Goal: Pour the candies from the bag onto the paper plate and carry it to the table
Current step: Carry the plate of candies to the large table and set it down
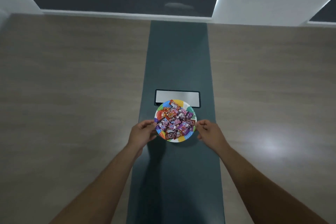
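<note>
**Candy-laden paper plate at the table's centre strip, a hand at each side.**

The paper plate point(187, 137), heaped with wrapped candies point(174, 122), sits over the dark centre strip point(179, 56) of the wood-grain table point(72, 78), overlapping a grey inset panel point(178, 95). The left hand point(142, 132) pinches the left rim; the right hand point(209, 131), fingers curled, sits at the right rim, contact uncertain. Opposed grips likely keep the flimsy plate level; whether it rests or hovers is unclear.

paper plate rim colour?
Multicoloured rim on the paper plate: green, yellow, orange, blue, red segments. Head view.
</note>
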